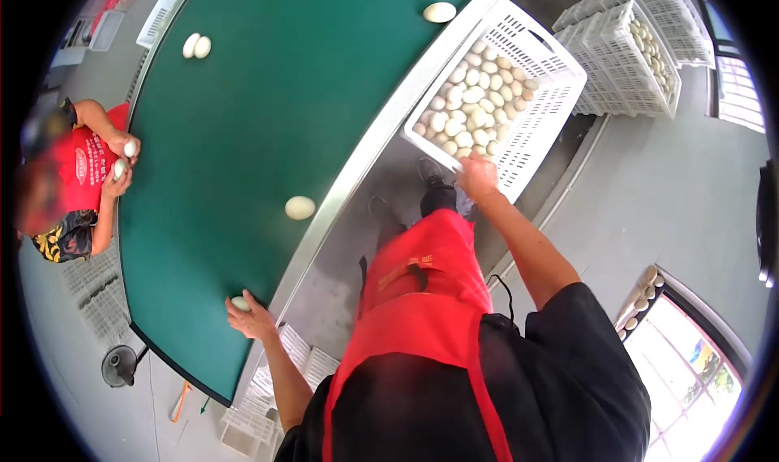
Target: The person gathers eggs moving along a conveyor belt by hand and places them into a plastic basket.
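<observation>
Left hand, lower left of frame, has its grip round a smooth pale oval egg on the flat green table, near the metal edge, open room above. Right hand, right of centre, meets slotted white plastic basket of loose eggs; grip unclear.

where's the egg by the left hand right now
In the head view, that egg is at lower left over the green surface, touched by the left hand, near the metal rim.
</observation>
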`<action>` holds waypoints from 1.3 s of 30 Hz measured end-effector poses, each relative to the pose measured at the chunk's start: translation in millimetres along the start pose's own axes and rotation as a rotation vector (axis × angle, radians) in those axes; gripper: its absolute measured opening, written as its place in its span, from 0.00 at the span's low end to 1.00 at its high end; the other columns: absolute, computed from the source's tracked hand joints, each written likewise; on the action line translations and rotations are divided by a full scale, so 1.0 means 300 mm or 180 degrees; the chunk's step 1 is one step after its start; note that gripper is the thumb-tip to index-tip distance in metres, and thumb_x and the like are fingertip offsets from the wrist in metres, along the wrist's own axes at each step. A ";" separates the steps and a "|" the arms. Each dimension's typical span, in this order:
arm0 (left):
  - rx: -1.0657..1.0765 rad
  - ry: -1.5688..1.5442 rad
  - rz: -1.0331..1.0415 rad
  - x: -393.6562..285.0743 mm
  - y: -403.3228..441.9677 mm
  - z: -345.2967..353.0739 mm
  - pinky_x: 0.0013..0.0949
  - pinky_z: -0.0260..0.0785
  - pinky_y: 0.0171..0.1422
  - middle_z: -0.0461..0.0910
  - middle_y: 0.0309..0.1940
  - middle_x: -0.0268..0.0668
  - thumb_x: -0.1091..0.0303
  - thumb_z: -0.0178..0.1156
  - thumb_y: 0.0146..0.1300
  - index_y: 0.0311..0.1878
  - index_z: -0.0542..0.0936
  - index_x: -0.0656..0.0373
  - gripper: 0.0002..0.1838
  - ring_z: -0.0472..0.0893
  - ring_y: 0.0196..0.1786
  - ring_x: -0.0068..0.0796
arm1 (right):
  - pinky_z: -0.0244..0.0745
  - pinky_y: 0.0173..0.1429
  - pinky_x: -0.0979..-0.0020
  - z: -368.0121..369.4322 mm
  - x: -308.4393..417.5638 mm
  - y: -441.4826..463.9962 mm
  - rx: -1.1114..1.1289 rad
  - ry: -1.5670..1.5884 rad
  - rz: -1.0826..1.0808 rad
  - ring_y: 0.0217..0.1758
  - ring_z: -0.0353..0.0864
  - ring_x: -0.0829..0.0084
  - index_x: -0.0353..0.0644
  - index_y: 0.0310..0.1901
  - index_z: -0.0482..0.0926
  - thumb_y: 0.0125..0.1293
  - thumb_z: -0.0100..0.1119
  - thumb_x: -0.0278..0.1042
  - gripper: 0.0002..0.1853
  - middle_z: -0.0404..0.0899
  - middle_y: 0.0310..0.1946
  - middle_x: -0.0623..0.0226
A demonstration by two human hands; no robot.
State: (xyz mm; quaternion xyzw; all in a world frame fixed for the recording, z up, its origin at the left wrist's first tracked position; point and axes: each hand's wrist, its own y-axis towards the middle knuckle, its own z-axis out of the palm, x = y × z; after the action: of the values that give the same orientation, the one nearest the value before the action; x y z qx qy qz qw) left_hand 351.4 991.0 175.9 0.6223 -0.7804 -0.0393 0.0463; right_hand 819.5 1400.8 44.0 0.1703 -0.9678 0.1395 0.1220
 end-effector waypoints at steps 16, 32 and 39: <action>0.1045 -0.3226 -0.0398 -0.403 -0.300 -0.101 0.34 0.80 0.41 0.82 0.55 0.46 0.56 0.68 0.74 0.61 0.70 0.68 0.27 0.83 0.43 0.32 | 0.84 0.48 0.46 0.014 -0.064 -0.138 0.0175 0.0015 -0.0090 0.42 0.87 0.43 0.42 0.38 0.86 0.62 0.66 0.31 0.05 0.81 0.46 0.49; 0.1818 -0.2603 -0.0643 -0.692 -0.312 -0.233 0.28 0.69 0.25 0.81 0.39 0.34 0.50 0.74 0.65 0.62 0.77 0.52 0.28 0.81 0.32 0.25 | 0.80 0.56 0.44 -0.146 -0.086 -0.064 0.0883 0.0637 -0.0122 0.47 0.85 0.41 0.38 0.48 0.85 0.66 0.70 0.46 0.18 0.79 0.54 0.48; 0.2110 -0.2564 -0.0670 -0.765 -0.262 -0.244 0.26 0.66 0.23 0.80 0.36 0.31 0.53 0.76 0.62 0.55 0.80 0.52 0.24 0.78 0.29 0.20 | 0.83 0.49 0.54 -0.500 -0.053 0.239 -0.1048 0.1495 -0.1229 0.49 0.85 0.51 0.40 0.59 0.82 0.63 0.76 0.48 0.28 0.81 0.51 0.53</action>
State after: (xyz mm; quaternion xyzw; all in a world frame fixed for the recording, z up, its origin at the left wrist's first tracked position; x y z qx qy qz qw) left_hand 487.1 1197.0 233.7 0.6142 -0.6403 -0.0309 -0.4603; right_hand 836.1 1517.0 162.9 0.2917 -0.8727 -0.0088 0.3915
